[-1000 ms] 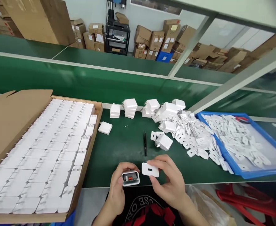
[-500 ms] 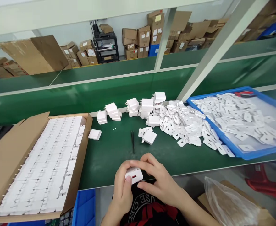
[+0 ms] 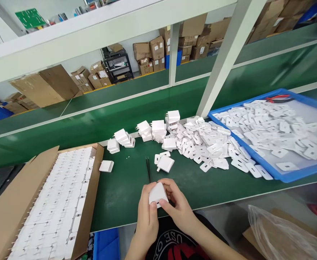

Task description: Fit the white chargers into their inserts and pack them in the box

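Observation:
Between my two hands is a white USB charger, held over the table's front edge with its port end toward me. My left hand grips its left side, the thumb near the port end. Around the right side close the fingers of my right hand, its thumb at the lower corner. Black tweezers lie just beyond my hands. A loose charger rests past them beside a few flat white end plates. Another charger lies by the box.
An open cardboard box of chargers in rows stands left. Stacked chargers line the back. To the right, a heap of white end plates borders a blue tray with more plates and red-handled pliers. A post rises behind.
My right hand has closed onto the charger, which has tipped so its broad face shows. Both hands have moved slightly up in view, and the camera has tilted.

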`<state>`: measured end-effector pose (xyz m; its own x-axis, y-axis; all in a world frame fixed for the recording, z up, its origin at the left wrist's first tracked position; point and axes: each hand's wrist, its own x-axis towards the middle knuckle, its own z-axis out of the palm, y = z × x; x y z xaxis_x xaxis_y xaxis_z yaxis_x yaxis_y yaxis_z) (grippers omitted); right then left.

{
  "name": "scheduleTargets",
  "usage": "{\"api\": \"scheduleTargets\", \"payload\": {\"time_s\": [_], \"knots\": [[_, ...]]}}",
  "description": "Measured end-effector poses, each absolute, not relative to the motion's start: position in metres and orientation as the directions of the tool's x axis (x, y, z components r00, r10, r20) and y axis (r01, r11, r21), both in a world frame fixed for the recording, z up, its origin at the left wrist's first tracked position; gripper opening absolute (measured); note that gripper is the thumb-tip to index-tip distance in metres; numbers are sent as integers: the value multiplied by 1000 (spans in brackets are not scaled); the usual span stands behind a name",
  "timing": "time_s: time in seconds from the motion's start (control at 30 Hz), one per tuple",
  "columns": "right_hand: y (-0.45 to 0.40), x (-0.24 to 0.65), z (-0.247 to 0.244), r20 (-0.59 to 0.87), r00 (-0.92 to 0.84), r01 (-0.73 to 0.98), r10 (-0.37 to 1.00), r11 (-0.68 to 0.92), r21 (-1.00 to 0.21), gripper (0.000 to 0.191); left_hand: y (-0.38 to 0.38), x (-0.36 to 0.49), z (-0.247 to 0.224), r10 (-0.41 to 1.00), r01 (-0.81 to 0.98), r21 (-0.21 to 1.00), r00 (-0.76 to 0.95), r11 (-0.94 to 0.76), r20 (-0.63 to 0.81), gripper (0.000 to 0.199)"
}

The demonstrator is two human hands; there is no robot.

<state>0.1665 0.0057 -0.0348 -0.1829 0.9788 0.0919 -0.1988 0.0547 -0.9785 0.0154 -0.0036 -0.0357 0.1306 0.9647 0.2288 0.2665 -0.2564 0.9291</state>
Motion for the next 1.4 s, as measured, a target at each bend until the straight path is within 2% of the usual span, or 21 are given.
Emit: {"api": "scheduleTargets", "payload": {"time_s": [0.2,0.37,0.5,0.6,0.73,0.97,1.13,1.3,1.4], "knots": [[12,170,-40,122,-236,-145,964,89,-985,37,0,13,-47,943,147,934,116,-326,311,33],[14,168,-51,150,-200,-115,968,129,-985,35,0,9,-48,959,87,962,147,-258,244,42],[18,170,-58,146,-241,-147,959,113,-983,43,1,-3,-40,946,155,962,272,-225,177,49],[20,172,-59,139,-322,-193,937,79,-978,47,2,-11,-38,917,249,909,308,-333,252,43],[22,173,-56,132,-373,-217,919,52,-975,44,5,-13,-44,881,294,844,301,-449,364,43],[25,173,-58,128,-317,-253,940,47,-966,37,3,2,-49,928,227,923,279,-312,246,61],[22,175,-58,142,-333,-302,932,37,-953,44,4,7,-48,932,308,893,261,-328,252,43],[19,176,-59,149,-304,-177,941,98,-979,35,3,3,-57,918,303,873,229,-383,323,37],[18,176,-60,180,-281,-134,943,147,-980,35,-1,-1,-62,941,267,912,216,-313,260,39]]}}
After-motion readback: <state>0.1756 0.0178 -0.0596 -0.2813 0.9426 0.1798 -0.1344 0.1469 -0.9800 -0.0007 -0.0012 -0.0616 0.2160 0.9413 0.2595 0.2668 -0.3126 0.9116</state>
